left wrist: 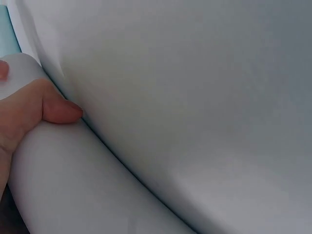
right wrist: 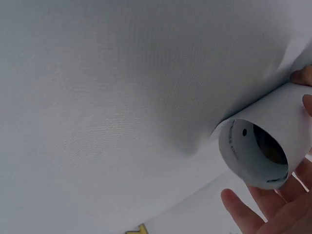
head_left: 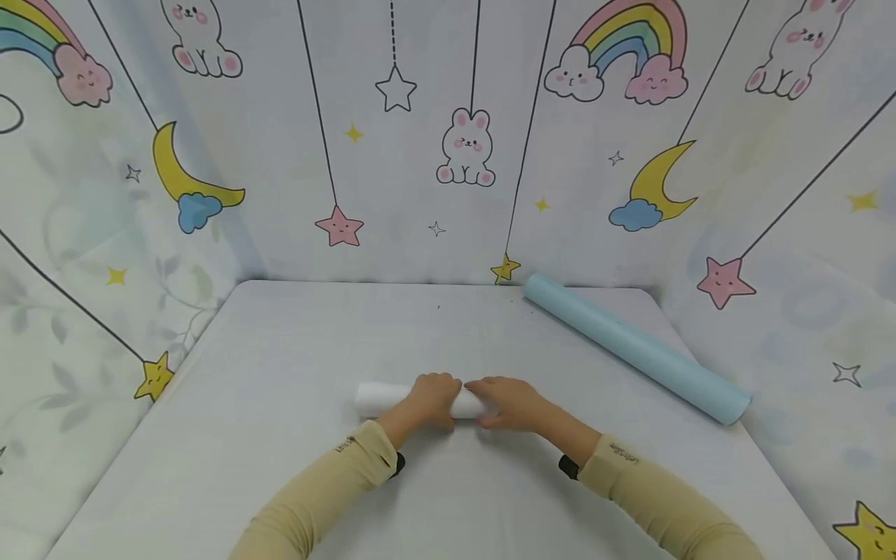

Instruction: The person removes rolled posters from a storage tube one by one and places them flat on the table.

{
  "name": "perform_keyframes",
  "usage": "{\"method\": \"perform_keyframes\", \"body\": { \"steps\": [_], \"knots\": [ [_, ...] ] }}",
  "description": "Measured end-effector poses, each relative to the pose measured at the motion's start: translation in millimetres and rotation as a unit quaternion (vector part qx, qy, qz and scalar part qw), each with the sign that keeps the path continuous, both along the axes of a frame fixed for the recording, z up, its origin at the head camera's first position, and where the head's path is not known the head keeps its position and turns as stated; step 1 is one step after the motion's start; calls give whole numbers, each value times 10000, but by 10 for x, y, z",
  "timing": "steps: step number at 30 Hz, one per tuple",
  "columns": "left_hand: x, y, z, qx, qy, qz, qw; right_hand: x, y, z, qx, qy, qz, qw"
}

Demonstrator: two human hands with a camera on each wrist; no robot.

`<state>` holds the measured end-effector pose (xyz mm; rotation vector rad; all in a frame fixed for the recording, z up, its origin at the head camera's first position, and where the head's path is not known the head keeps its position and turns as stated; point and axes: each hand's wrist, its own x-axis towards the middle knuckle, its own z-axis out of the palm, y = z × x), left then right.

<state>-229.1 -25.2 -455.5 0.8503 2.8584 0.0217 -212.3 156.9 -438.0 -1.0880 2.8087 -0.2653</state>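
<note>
A white hollow roll (head_left: 385, 399) lies crosswise on the white-covered table, in front of the person. My left hand (head_left: 434, 398) grips it right of its middle, fingers over the far side; in the left wrist view the thumb (left wrist: 63, 111) presses along its near side. Close beside it, my right hand (head_left: 518, 404) holds the roll near its right end, fingers and thumb on opposite sides. From the right wrist, the open end of the roll (right wrist: 256, 156) shows a dark hole and small print inside, with several fingers (right wrist: 270, 204) spread behind it.
A longer light blue roll (head_left: 637, 350) lies slantwise along the table's right side, from the back edge to the right edge. White curtains (head_left: 280, 155) printed with stars, rabbits, moons and rainbows surround the table (head_left: 315, 334) at the back and sides.
</note>
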Motion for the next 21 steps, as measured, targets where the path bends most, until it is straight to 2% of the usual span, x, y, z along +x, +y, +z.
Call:
{"method": "perform_keyframes", "body": {
  "steps": [4,13,21],
  "knots": [
    [21,73,-9,115,-30,26,9999,3,-50,-58,172,169,5,9997],
    [45,98,-12,153,-64,62,9998,-5,-64,-184,356,172,-56,9992],
    [32,-26,-62,181,214,-271,9992,-7,5,-179,486,-24,-323,9983]
  ]
}}
